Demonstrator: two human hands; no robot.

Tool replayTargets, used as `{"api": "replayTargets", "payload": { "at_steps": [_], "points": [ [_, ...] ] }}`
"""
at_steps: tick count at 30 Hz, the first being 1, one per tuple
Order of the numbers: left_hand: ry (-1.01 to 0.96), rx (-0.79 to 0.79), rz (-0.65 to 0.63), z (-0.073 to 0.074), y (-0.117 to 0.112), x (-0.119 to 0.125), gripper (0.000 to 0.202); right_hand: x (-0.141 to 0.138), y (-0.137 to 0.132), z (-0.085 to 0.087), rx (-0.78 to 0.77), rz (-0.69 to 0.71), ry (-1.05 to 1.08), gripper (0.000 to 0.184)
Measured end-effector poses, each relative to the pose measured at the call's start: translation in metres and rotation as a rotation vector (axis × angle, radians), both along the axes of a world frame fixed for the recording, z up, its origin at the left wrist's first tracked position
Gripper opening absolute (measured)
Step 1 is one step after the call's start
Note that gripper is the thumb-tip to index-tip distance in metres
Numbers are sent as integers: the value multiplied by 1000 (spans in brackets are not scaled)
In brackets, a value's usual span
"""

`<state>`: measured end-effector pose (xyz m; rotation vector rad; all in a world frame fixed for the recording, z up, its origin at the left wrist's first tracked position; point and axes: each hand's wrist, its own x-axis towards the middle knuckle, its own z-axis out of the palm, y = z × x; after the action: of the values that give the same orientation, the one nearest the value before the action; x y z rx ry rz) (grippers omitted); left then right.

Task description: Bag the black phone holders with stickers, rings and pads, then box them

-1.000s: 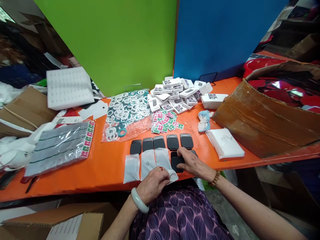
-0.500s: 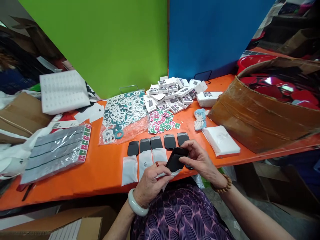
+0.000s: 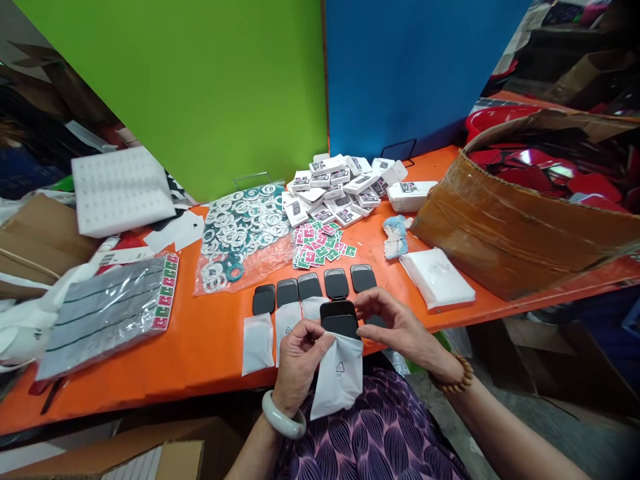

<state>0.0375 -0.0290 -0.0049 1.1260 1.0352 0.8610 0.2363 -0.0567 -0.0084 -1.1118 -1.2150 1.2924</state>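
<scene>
Beyond the white pouch (image 3: 340, 377) sit a row of dark cases (image 3: 310, 287) and a heap of small white boxes (image 3: 345, 190); similar pouches (image 3: 258, 343) lie to its left, a cardboard box (image 3: 500, 227) to its right. The left hand (image 3: 300, 360) pinches the pouch's rim. The black case (image 3: 339, 319) pokes from its mouth, beside the right hand (image 3: 403, 330) with fingers bent; whether these grip it, I cannot tell.

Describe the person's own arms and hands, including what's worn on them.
The left grip is ungloved, with a thick, smooth, pale bangle at the wrist. The right grip is ungloved too, with a bracelet of round brown beads at the wrist. No sleeves show on either arm.
</scene>
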Motion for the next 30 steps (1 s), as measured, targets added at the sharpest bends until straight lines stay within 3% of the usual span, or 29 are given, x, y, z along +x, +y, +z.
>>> {"api": "replayTargets", "payload": {
  "at_steps": [3,9,13,19,26,30],
  "points": [
    [-51,24,84,-2,5,1,22,0,-8,-3,107,-67,-109,18],
    [-64,13,54,-2,6,2,22,-6,-15,0,101,-4,-145,13],
    [-104,-10,-79,3,7,0,20,-2,-14,3,91,96,-53,16],
    [-141,33,-301,23,15,0,16,9,-14,12,83,22,-18,16],
    [-181,100,-380,43,21,7,11,13,-17,21,87,38,83,13],
    [-139,57,-384,38,18,13,13,15,-14,20,97,10,96,15]
  ]
}}
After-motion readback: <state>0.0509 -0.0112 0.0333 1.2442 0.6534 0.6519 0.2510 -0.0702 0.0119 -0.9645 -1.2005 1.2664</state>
